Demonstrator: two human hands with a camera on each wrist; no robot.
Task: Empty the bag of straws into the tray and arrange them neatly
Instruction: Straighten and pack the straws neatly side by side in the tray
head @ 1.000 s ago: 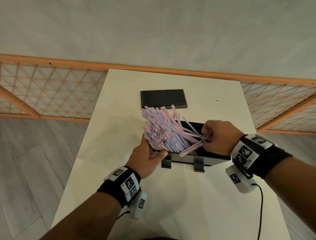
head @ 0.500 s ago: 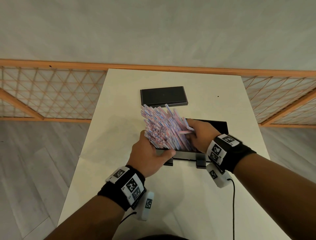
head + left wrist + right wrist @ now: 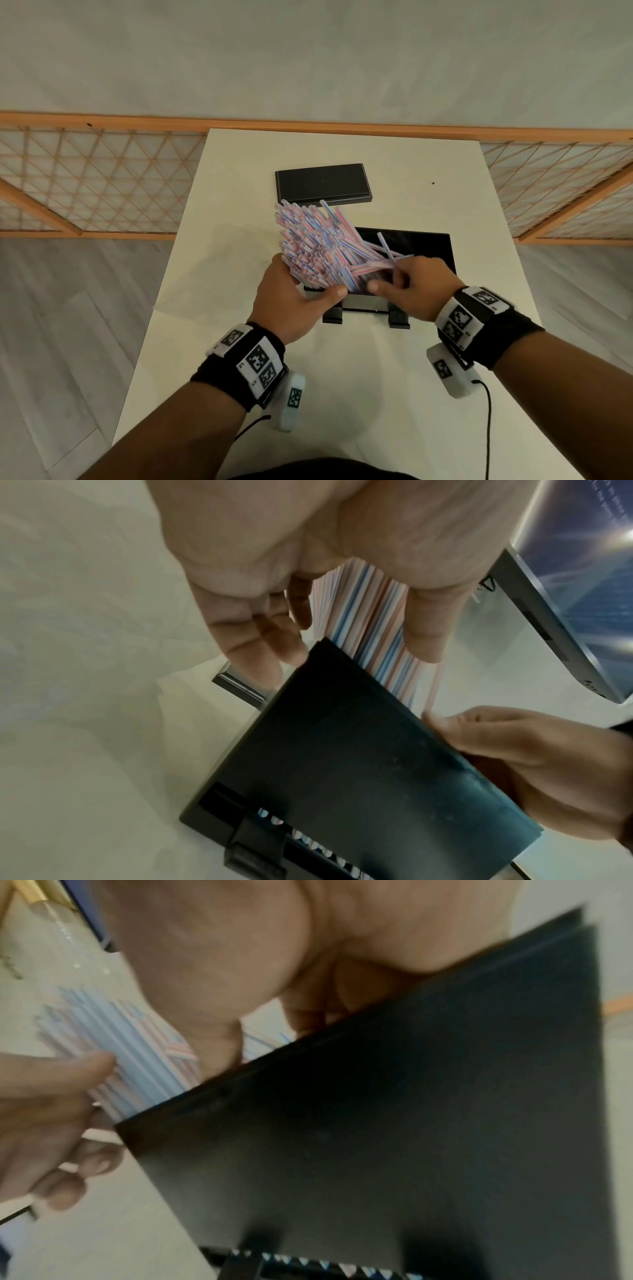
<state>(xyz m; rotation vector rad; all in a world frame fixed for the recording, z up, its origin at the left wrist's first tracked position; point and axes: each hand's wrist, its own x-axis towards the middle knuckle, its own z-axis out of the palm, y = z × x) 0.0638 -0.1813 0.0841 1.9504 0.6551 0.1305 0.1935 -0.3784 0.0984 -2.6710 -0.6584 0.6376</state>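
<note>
A thick bundle of pink-and-blue striped straws (image 3: 315, 243) leans up and to the left out of the black tray (image 3: 428, 246). My left hand (image 3: 308, 284) grips the bundle's lower end at the tray's near left corner, thumb over the top. My right hand (image 3: 387, 277) pinches a few loose straws that stick out to the right over the tray. In the left wrist view the straws (image 3: 369, 620) run between my thumb and fingers above the tray (image 3: 342, 777). More straw ends show through the slot in the tray's (image 3: 411, 1123) front wall. The tray's inside is mostly hidden.
A flat black lid (image 3: 322, 183) lies behind the tray on the white table (image 3: 342, 394). A wooden lattice screen (image 3: 102, 185) runs behind the table, with floor on both sides. A grey screen (image 3: 582, 588) shows in the left wrist view.
My right hand came in from the tray's right end to the bundle and now holds a few stray straws. The left hand kept its grip, and the bundle stands a little steeper.
</note>
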